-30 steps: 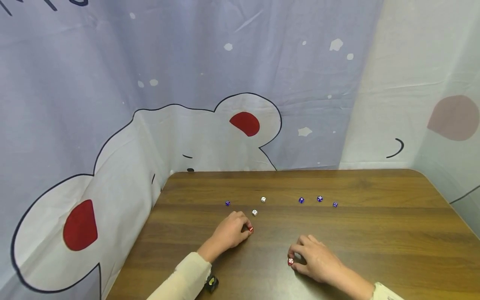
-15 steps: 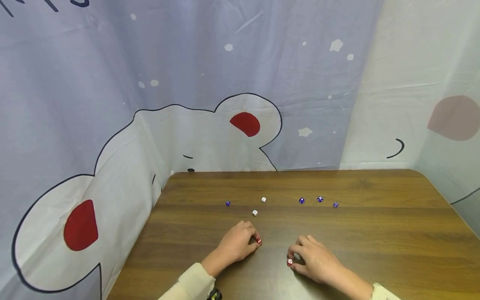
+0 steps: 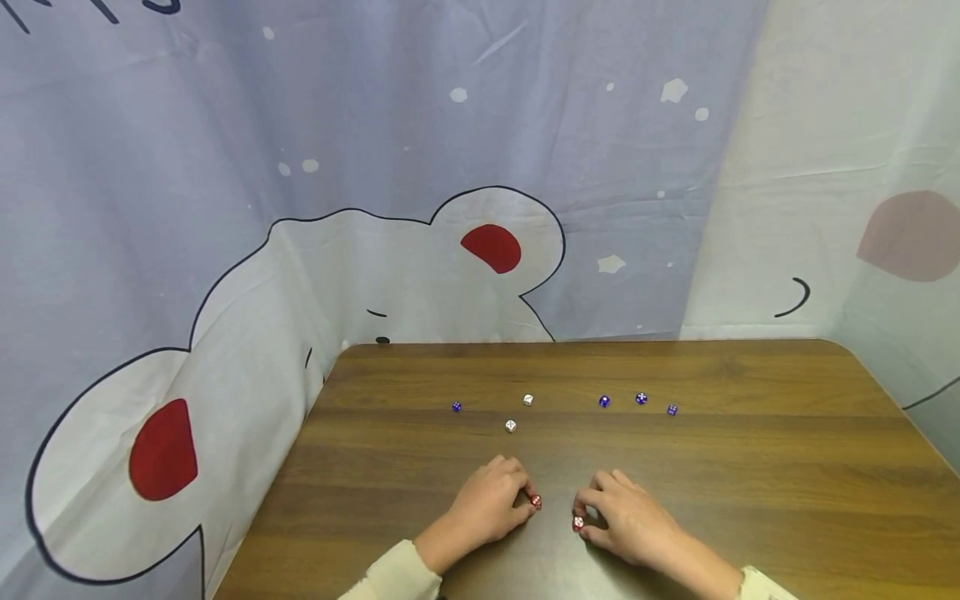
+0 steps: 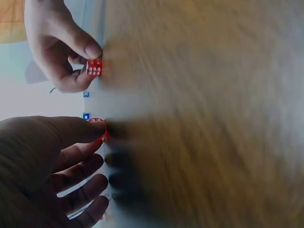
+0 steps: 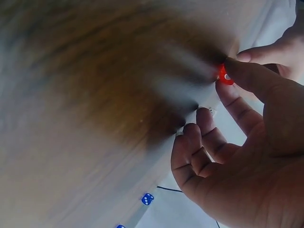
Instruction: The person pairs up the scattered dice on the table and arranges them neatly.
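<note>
My left hand point(image 3: 491, 503) pinches a red die point(image 3: 536, 502) between thumb and index finger, low over the table. To its right, my right hand point(image 3: 630, 515) pinches a second red die point(image 3: 578, 523) the same way. A narrow gap separates the two dice in the head view. The left wrist view shows white pips on the right hand's die point(image 4: 94, 67), while the left thumb partly covers the other die point(image 4: 98, 127). In the right wrist view, a red die point(image 5: 225, 75) shows between the right thumb and index finger, with the other fingers loosely bent.
Beyond the hands, two white dice point(image 3: 511, 426) lie on the wooden table point(image 3: 750, 475). A blue die point(image 3: 457, 407) sits to their left, and several blue dice point(image 3: 641, 398) are in a loose row to the right. A printed curtain point(image 3: 360, 267) hangs behind the table.
My left hand has slid right and toward me with its red die, closing on the right hand. The right hand has barely moved. The white and blue dice stay in place.
</note>
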`<state>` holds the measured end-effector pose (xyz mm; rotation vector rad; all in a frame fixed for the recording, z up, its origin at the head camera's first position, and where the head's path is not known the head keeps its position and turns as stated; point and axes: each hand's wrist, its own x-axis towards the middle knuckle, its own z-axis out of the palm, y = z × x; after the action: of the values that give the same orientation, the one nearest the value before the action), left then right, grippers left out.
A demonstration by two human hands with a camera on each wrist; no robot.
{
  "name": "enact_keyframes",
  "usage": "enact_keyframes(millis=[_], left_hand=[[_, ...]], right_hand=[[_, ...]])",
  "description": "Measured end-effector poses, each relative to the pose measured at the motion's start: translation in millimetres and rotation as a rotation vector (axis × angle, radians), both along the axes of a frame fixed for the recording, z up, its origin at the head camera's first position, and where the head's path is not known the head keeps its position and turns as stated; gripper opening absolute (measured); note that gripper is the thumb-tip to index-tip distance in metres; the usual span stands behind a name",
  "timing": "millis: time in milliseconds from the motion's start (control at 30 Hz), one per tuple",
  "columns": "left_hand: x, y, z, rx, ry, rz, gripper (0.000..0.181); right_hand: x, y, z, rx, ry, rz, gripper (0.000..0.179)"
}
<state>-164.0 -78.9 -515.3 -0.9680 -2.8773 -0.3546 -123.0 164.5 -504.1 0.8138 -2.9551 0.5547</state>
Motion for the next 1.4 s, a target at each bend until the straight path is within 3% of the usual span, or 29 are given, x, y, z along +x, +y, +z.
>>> enact_keyframes(millis=[633, 867, 1400], left_hand=[[16.6, 18.1, 1.1, -0.016, -0.007, -0.035, 0.015], [19.6, 22.4, 2.4, -0.019, -0.050, -0.026, 0.015], [23.9, 28.9, 2.4, -0.013, -0.030, -0.033, 0.017]], right_hand=[[-0.8, -0.6, 0.2, -0.009, 0.007, 0.014, 0.023], [-0.8, -2.2, -0.4, -0.008, 0.024, 0.016, 0.022], [-0.9, -6.0, 0.2, -0.015, 0.039, 0.027, 0.022]])
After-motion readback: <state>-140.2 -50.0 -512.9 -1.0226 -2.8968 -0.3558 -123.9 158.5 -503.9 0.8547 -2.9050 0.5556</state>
